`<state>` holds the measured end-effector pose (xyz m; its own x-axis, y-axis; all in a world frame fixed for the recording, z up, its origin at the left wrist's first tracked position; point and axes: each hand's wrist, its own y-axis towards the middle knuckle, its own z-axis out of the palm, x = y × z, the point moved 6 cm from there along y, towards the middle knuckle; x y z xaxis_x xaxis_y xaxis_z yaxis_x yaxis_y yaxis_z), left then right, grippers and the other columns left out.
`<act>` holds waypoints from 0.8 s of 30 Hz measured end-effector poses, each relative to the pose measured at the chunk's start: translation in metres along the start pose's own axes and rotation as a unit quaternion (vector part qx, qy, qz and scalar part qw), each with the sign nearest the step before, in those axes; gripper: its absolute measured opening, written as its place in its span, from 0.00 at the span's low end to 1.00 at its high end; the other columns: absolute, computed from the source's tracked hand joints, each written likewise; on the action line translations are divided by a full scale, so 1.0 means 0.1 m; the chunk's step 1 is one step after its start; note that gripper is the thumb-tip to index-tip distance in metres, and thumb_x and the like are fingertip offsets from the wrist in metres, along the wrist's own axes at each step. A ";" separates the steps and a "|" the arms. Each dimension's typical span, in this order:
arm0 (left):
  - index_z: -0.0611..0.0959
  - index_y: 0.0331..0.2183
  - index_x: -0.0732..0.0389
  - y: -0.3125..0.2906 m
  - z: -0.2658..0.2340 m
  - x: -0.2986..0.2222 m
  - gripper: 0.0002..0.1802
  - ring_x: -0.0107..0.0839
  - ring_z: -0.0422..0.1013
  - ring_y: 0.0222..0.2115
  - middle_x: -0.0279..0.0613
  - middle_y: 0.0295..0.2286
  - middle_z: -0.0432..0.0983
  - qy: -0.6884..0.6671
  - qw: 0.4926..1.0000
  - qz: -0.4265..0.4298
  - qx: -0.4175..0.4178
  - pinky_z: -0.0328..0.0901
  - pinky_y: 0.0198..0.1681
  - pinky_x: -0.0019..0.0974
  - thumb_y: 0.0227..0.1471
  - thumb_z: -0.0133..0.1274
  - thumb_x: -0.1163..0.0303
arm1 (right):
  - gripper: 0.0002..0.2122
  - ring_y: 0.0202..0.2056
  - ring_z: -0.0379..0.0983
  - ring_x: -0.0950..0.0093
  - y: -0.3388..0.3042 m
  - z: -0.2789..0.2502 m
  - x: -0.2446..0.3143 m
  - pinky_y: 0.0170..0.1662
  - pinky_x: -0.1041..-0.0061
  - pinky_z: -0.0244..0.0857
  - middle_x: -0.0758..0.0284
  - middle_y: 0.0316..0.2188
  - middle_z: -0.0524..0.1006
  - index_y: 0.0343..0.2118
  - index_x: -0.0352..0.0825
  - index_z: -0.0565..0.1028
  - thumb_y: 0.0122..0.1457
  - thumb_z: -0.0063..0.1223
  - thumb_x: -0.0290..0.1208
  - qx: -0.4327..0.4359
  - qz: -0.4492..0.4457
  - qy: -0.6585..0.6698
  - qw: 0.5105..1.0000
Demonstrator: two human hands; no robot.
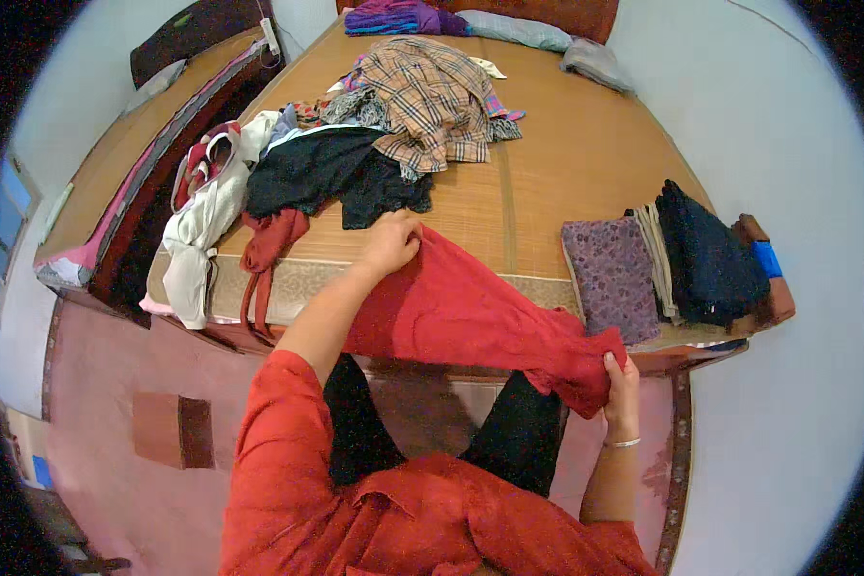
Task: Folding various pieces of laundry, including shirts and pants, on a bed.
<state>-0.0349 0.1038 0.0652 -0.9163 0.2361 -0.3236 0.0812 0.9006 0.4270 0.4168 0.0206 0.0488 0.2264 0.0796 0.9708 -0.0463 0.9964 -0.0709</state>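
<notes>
Right hand point(622, 389) grips bunched end of red garment point(470, 312); left hand point(394, 242) pinches its upper edge. Garment stretched between grips over near edge of bed point(576, 173), not yet folded. Just beyond right grip: part seemingly done, with purple patterned cloth point(612, 274), beige cloth point(656, 269), dark clothes point(706, 254) folded side by side. Left of left grip: red strappy garment point(274, 240), white clothes point(202, 226), loose. Beyond left grip: crumpled black garment point(312, 171). Farther: checked shirt point(427, 91) atop heap. Probably much left.

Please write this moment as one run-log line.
left hand: holds red cloth | right hand: holds its right end | bed: loose clothes left, folded clothes right
</notes>
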 end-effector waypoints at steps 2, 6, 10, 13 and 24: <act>0.79 0.26 0.58 0.11 0.02 -0.01 0.05 0.45 0.68 0.39 0.44 0.34 0.73 0.003 1.000 0.004 0.009 0.66 0.40 0.44 0.41 0.52 0.72 | 0.12 0.36 0.71 0.78 0.04 -0.01 -0.01 0.43 0.77 0.65 0.69 0.37 0.76 0.43 0.30 0.73 0.57 0.52 0.29 0.010 -0.002 -0.015 1.000; 0.79 0.25 0.58 0.25 0.21 0.00 0.05 0.44 0.68 0.38 0.42 0.33 0.74 0.045 0.997 -0.007 0.069 0.66 0.40 0.44 0.40 0.51 0.72 | 0.13 0.36 0.72 0.77 0.11 -0.05 -0.06 0.43 0.76 0.66 0.68 0.37 0.76 0.43 0.30 0.73 0.57 0.53 0.29 0.004 0.016 -0.018 1.000; 0.79 0.25 0.58 0.26 0.33 0.00 0.05 0.43 0.69 0.37 0.42 0.32 0.74 0.084 0.995 0.030 0.039 0.66 0.39 0.44 0.40 0.51 0.71 | 0.13 0.37 0.72 0.76 0.08 -0.11 -0.02 0.44 0.76 0.65 0.68 0.38 0.76 0.43 0.29 0.73 0.56 0.53 0.28 0.001 0.007 -0.054 0.998; 0.79 0.26 0.57 0.24 0.33 0.02 0.06 0.44 0.70 0.36 0.43 0.31 0.74 0.092 0.994 0.044 0.041 0.67 0.38 0.45 0.40 0.52 0.71 | 0.14 0.39 0.72 0.76 0.01 -0.13 0.01 0.45 0.75 0.66 0.67 0.39 0.75 0.44 0.28 0.72 0.56 0.53 0.27 0.040 -0.004 -0.089 0.995; 0.77 0.41 0.61 0.10 -1.49 -0.25 0.15 0.23 0.68 0.31 0.33 0.29 0.74 -0.273 0.958 -0.032 -0.079 0.65 0.36 0.27 0.48 0.51 0.75 | 0.13 0.38 0.71 0.80 -0.08 -0.10 1.10 0.45 0.77 0.65 0.68 0.38 0.77 0.43 0.29 0.74 0.56 0.54 0.27 0.008 -0.189 -0.220 0.957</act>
<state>-0.0698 0.0529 0.2037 -0.5727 0.3771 -0.7279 -0.0682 0.8629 0.5007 0.4517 0.0213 0.1541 -0.2022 -0.3094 0.9292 -0.0579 0.9509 0.3041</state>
